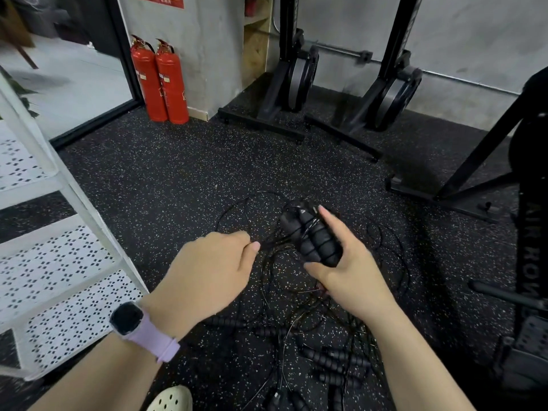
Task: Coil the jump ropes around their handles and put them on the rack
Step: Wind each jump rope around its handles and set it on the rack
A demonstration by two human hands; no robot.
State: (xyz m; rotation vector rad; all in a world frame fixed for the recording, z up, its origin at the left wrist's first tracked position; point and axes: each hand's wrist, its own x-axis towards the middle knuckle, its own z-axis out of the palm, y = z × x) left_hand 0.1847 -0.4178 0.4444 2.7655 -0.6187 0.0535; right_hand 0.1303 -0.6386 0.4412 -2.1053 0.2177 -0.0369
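Gripping handles (314, 235), right hand (353, 274); left hand (213, 271) pinching rope (268, 244) | rack (59, 247) left

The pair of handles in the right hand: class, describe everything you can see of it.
The pair of handles is black, ribbed and foam-like, held side by side, tilted up and away. Thin black rope is wound across them in a few turns. The right hand grips their lower end; the left hand pinches the rope nearby.

Bare forearms, a black smartwatch (127, 318) on a lilac strap, a cream perforated clog (172, 399).
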